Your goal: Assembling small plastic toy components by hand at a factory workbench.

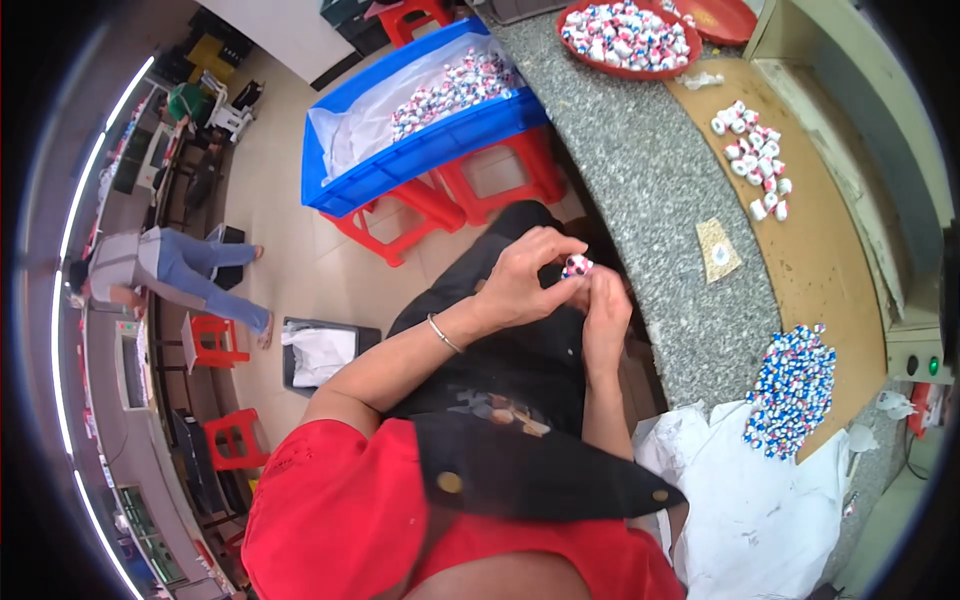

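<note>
Head view: the left hand (520, 283) holds a small toy (576, 266) in a pinch of thumb and forefinger, above the lap (510, 365) and just beside the edge of the grey worktop (640, 190). The right hand (605, 320) is curled close, its fingertips at the toy's lower right side; whether they pinch a part of their own I cannot tell, as the fingers hide it. The toy is white with pink and dark patches. To work it well, the left pinch should do the steadying, firm but not so hard that the rounded piece rolls, and the right fingertips the fine pressing or turning. Pushing straight between the 2 hands seems wiser than pushing at an angle, which could make it slip; bringing it over the worktop would make a drop easier to recover. On the brown board (805, 270), the loose white and pink pieces (768, 166) lie well apart from the heap of blue and white pieces (790, 388); keeping these 2 groups separate should make each pick quick and sure.
</note>
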The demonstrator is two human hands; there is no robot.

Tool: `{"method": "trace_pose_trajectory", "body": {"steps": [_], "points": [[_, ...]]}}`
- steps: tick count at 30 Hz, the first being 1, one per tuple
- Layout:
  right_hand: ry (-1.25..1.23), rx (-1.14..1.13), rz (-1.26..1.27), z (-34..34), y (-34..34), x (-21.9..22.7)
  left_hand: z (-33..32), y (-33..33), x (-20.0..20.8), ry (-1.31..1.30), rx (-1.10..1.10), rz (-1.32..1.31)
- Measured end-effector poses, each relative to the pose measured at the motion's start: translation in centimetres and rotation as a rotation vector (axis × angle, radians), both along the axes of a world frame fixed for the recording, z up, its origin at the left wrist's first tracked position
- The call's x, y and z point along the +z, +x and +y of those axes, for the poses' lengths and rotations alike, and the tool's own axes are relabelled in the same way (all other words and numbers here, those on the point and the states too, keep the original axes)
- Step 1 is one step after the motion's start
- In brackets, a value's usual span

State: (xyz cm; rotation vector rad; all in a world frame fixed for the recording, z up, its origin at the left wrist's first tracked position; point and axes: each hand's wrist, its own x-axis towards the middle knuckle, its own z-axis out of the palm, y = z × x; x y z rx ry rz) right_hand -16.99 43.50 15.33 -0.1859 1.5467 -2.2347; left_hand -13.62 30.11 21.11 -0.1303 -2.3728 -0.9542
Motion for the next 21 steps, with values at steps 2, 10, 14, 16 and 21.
{"method": "trace_pose_trajectory", "body": {"steps": [2, 10, 14, 16, 21], "points": [[0.260, 0.067, 0.139, 1.4, 0.9, -0.6, -0.7, 0.2, -0.1, 0.271, -0.103, -0.246], [0.440, 0.113, -0.004, 4.5, 4.1, 2.7, -6.0, -7.7, -1.3, 0.756, -0.171, -0.382], [0.503, -0.003, 0.005, 4.5, 3.8, 4.5, -11.0, -18.2, 1.5, 0.212, -0.102, 0.056], [0.563, -0.111, 0.001, 3.7, 3.7, 6.0, -13.2, -23.3, 2.3, 0.090, -0.056, 0.193], [0.571, -0.237, 0.046, 1.2, 3.5, 7.9, -16.5, -30.4, 1.4, -0.126, -0.002, 0.229]]}}
